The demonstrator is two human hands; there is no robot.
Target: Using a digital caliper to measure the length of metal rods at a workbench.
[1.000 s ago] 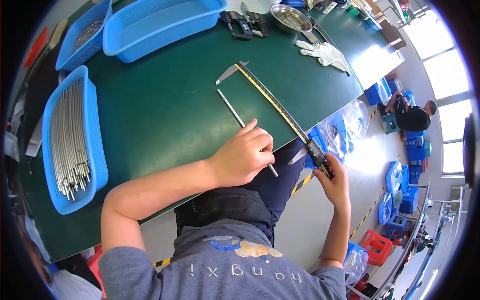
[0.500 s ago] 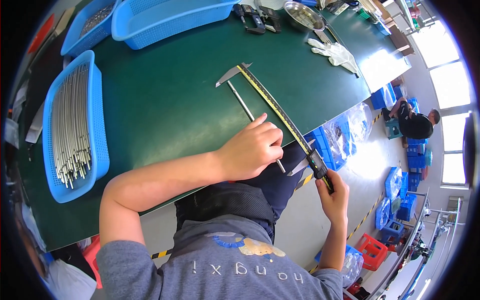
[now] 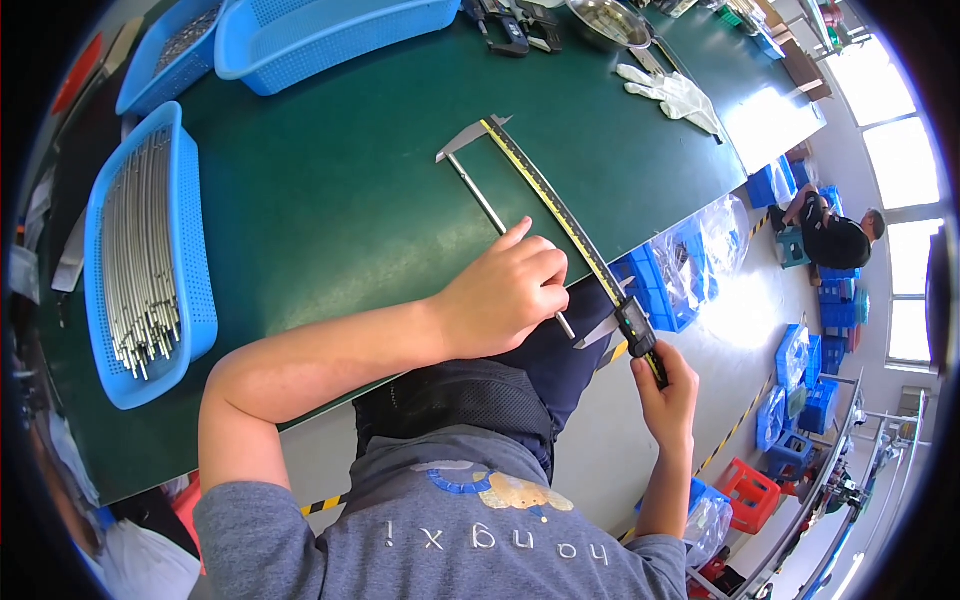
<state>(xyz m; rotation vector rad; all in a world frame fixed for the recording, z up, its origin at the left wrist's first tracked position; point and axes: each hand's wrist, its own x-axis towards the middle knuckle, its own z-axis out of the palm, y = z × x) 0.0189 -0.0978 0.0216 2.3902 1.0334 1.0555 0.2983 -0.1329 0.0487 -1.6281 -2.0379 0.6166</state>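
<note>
My left hand [image 3: 508, 295] is closed around a thin metal rod [image 3: 477, 193], gripping it toward its near end. The rod slants from upper left to lower right. Beside it, nearly parallel, runs a long digital caliper [image 3: 562, 215] with a yellow-edged scale and a black display unit. My right hand [image 3: 666, 395] is wrapped round the caliper's near end, below the display. At the far end, the rod's tip meets the fixed jaw, as far as I can tell. Its near tip lies close to the sliding jaw; whether they touch is unclear.
Many similar rods lie in a blue basket [image 3: 206, 290] on the green table [image 3: 320, 200]. Two more blue baskets, black measuring tools [image 3: 510, 30], a metal bowl [image 3: 610, 22] and a white glove [image 3: 675, 97] are at the back. A person [image 3: 835, 240] sits beyond the table's right edge.
The view has shifted slightly. The caliper's far end and the rod sit a little higher in the picture. Both hands keep their holds.
</note>
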